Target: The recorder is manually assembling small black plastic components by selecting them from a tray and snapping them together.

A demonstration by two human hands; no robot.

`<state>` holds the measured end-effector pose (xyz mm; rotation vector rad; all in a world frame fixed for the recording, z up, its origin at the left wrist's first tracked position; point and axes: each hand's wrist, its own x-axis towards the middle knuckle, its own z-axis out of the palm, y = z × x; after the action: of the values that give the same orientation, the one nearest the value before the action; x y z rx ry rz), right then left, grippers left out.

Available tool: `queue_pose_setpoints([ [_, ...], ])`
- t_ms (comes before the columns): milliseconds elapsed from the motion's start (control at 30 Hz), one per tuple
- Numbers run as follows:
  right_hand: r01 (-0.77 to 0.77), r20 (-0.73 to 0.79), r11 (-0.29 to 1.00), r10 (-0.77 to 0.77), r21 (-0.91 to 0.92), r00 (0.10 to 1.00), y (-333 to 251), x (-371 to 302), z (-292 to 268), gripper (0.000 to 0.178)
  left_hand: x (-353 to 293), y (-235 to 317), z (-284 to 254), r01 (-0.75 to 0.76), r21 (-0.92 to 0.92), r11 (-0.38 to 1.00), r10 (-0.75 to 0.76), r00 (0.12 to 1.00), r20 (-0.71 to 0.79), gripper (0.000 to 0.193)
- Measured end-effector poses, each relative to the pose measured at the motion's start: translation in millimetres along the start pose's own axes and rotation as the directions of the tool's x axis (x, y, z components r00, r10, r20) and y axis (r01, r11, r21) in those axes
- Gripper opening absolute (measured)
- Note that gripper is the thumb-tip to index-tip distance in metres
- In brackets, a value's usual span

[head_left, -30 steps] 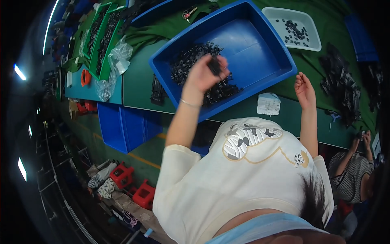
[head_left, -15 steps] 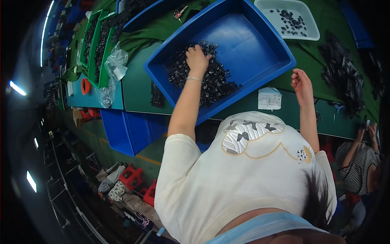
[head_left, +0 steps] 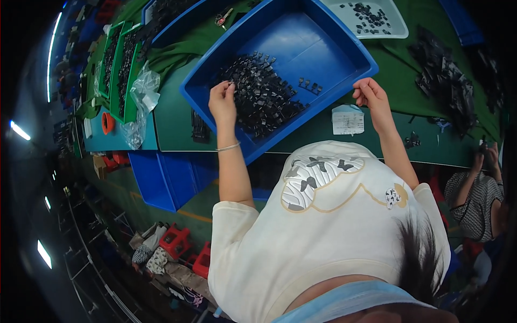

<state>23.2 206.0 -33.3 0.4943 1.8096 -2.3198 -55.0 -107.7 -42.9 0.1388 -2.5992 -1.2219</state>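
A large blue bin (head_left: pixel 331 81) stands tilted across the table, with a heap of small black clip-like plastic parts (head_left: pixel 261 94) in its left half. Right of the heap, a short row of joined black parts (head_left: pixel 311 85) lies alone on the bin's floor. My left hand (head_left: pixel 222 102) is over the bin's left side, thumb and fingertips pinched together at the heap's edge; whatever is between them is too small to name. By the bin's right corner, my right hand (head_left: pixel 371 92) has its fingers curled closed, and their contents, if any, are hidden.
A white tray (head_left: pixel 396 24) with loose black parts stands behind the bin. Green trays (head_left: pixel 129 102), a clear plastic bag (head_left: pixel 144 97) and an orange tape roll (head_left: pixel 108 123) are at left. A paper slip (head_left: pixel 348 121) lies near the front edge; black strips (head_left: pixel 444 81) are piled right.
My left hand has come out of the heap toward the bin's left near side. My right hand has moved closer to the bin's corner. A row of black parts now lies beside the heap.
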Motion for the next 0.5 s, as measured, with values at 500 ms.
queue_pose_setpoints([
  [500,0.127,0.445,0.919,0.056,-0.372,0.894,-10,-25,70,0.021,-84,107,27,0.321,-0.335,0.886,-0.063,0.798,0.599,0.010],
])
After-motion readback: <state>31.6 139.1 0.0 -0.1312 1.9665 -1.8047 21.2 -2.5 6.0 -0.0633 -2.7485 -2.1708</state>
